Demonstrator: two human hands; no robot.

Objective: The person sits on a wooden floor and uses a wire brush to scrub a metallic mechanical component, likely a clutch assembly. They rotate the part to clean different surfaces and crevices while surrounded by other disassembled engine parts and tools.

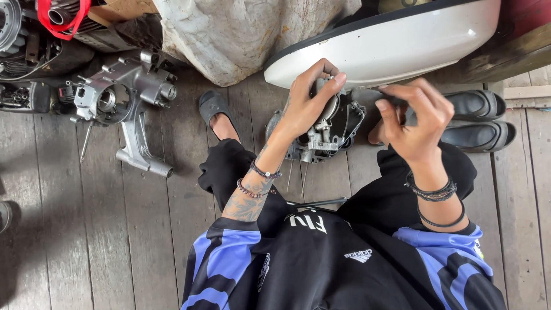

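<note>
I sit on a wooden floor with a small engine casing (pixel 333 129) of grey metal and black plastic between my feet. My left hand (pixel 307 103) rests on top of it, fingers curled over its upper edge and gripping it. My right hand (pixel 416 120) hovers just right of the casing, fingers bent and pinched around a small dark part that I cannot make out clearly. Both wrists wear bracelets.
A silver engine crankcase (pixel 123 100) lies on the planks at the left, with more engine parts (pixel 28 51) behind it. A white scooter body panel (pixel 390 43) and a dirty cloth (pixel 241 34) lie ahead. Black sandals (pixel 476 120) sit at the right.
</note>
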